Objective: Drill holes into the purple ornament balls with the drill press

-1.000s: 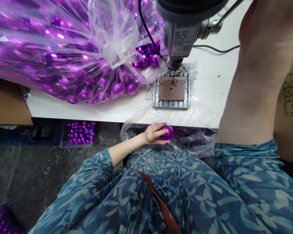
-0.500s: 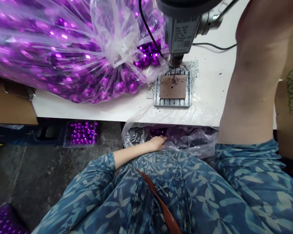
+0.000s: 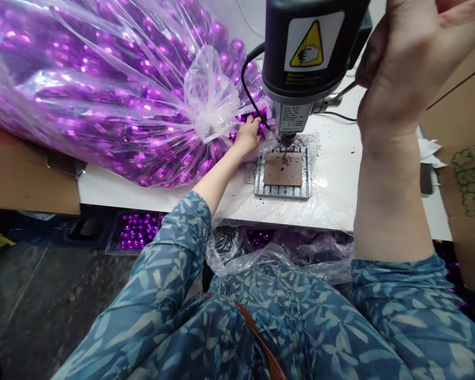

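Note:
My left hand (image 3: 248, 136) reaches over the table, its fingers stretched onto shiny purple mirrored balls (image 3: 263, 115) beside the knotted clear plastic bag (image 3: 142, 105) full of similar balls. Up at the right, my right hand (image 3: 407, 66) is closed round the end of the lever of a drill press (image 3: 301, 68); the lever's grip is hidden in it. Below the drill's chuck (image 3: 287, 139), a brown block (image 3: 283, 171) with a small hole lies on the grey slotted base plate (image 3: 284, 192). Dark shavings cover part of both.
A clear open bag (image 3: 257, 258) with purple balls hangs below the front edge of the white table (image 3: 332, 184). A clear tub of purple balls (image 3: 136, 232) stands lower left. Cardboard boxes flank the table, one box (image 3: 467, 221) at right. A black cable (image 3: 243, 79) loops beside the drill.
My left hand has come up from the bag under the table edge to the balls behind the bag's knot. My right hand has come into view on the lever. The view has shifted.

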{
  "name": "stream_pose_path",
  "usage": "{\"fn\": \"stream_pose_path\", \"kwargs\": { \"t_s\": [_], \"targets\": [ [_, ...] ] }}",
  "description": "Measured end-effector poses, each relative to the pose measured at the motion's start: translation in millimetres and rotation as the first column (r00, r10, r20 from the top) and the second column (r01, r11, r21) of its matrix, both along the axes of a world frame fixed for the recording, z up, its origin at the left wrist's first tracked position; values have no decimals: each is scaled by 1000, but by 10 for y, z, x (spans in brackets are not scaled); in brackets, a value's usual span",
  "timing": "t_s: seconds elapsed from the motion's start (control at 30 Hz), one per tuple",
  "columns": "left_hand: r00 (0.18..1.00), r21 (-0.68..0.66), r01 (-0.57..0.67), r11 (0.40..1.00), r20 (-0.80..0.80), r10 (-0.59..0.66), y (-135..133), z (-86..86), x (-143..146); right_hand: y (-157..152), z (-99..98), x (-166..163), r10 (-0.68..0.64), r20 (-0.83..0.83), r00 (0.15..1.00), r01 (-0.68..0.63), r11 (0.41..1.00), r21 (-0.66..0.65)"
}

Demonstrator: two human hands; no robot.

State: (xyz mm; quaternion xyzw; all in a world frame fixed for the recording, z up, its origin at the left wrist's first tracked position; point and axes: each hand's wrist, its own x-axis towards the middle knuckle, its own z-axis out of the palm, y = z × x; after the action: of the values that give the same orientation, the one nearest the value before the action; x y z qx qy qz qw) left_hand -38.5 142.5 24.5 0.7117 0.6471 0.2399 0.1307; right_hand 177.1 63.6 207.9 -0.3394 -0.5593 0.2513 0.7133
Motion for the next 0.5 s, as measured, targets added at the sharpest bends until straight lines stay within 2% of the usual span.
{"fn": "stream_pose_path", "kwargs": {
  "t_s": [0.07,0.13,0.33,0.5],
  "targets": [
    [995,-80,-16,997,-98,8,77,-12,64,-78,39,-21,-30,59,998,31,999,-7],
    [993,-90,-16,996,-114,6,81,-38,80,-110,50,-26,-58,90,994,61,998,-29],
    [998,-60,50,997,35,-48,50,-153,-22,-97,27,-19,-68,92,993,69,998,-14],
    [991,-25,67,997,118,-63,26,-151,-71,-166,54,-5,-93,159,983,106,992,-72]
  ]
}}
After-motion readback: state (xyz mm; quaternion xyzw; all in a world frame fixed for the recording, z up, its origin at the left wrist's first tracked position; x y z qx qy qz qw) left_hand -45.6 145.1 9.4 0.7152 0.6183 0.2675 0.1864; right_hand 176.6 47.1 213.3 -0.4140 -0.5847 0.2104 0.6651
